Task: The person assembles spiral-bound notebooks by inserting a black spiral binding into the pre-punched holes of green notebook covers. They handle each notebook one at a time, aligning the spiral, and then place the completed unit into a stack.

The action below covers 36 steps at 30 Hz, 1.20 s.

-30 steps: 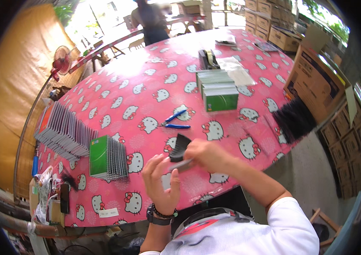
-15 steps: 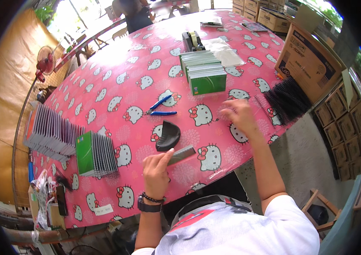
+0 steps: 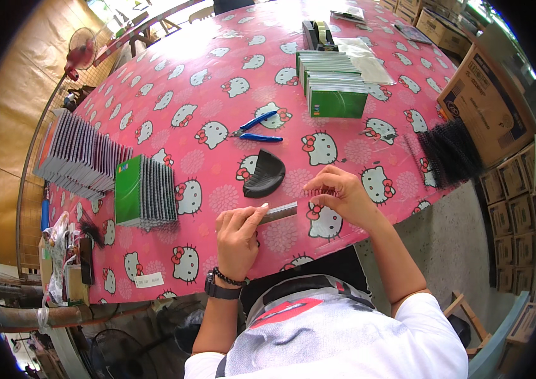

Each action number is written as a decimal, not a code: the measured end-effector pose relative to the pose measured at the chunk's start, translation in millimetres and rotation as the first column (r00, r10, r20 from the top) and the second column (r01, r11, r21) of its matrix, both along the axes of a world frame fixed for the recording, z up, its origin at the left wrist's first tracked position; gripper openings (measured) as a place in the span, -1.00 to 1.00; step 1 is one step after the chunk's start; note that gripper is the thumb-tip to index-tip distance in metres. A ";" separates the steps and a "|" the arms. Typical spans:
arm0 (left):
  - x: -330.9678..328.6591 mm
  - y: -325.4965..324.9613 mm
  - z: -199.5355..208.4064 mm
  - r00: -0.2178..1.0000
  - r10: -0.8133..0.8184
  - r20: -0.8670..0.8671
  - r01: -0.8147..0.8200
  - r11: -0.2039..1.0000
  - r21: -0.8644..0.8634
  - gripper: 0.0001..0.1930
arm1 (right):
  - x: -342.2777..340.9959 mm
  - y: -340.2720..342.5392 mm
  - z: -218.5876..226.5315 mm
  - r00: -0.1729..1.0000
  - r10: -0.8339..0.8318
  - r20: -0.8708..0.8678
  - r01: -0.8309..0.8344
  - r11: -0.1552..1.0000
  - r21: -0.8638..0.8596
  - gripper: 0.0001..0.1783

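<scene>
My left hand [image 3: 239, 232] is closed on one end of a flat grey strip [image 3: 280, 213] that looks like a short ruler, held low over the near side of the table. Just to the right, my right hand [image 3: 343, 197] pinches a short, thin spiral coil [image 3: 319, 191] between thumb and fingers. The coil's left end lies close to the strip's free end, with a small gap between them. Beyond the strip sits a black half-round, ribbed piece [image 3: 266, 175]. Farther away lie blue-handled cutting pliers [image 3: 260, 128], their handles spread.
Green-covered spiral notebooks [image 3: 135, 189] stand in rows at left; another green stack [image 3: 337, 101] is at the back, near a tape dispenser [image 3: 318, 36]. Black coils [image 3: 448, 151] pile up by a cardboard box [image 3: 489, 101] at right. A pink patterned cloth [image 3: 217, 170] covers the table.
My right hand has come in leftward toward the strip, and a coil now shows in its fingers. My left hand keeps hold of the strip, now turned more level. The whole view has shifted.
</scene>
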<state>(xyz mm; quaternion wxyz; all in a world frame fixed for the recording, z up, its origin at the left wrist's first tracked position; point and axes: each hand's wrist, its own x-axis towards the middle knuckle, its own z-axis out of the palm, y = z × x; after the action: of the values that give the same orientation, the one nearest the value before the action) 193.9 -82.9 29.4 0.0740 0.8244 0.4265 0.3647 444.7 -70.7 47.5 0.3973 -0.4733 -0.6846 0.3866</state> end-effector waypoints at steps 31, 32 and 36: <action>37.0 -11.6 8.1 0.991 -0.136 -0.009 0.136 0.991 -0.008 -0.75 | -7.1 4.2 22.9 0.873 0.470 0.128 -0.427 0.865 -0.262 -0.73; 37.0 -11.5 11.3 0.989 -0.144 0.029 0.145 0.990 -0.002 -0.76 | -5.6 10.4 22.9 0.851 0.494 0.179 -0.460 0.865 -0.201 -0.76; 37.4 -6.1 2.6 0.989 -0.142 -0.032 0.141 0.990 -0.023 -0.76 | -5.0 15.1 27.6 0.812 0.534 0.235 -0.416 0.812 -0.411 -0.80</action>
<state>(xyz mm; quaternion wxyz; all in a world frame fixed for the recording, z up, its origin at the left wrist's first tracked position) 231.4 -89.0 32.0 0.1010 0.8577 0.3718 0.3405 439.7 -55.6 75.1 0.0741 -0.4045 -0.7625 0.4995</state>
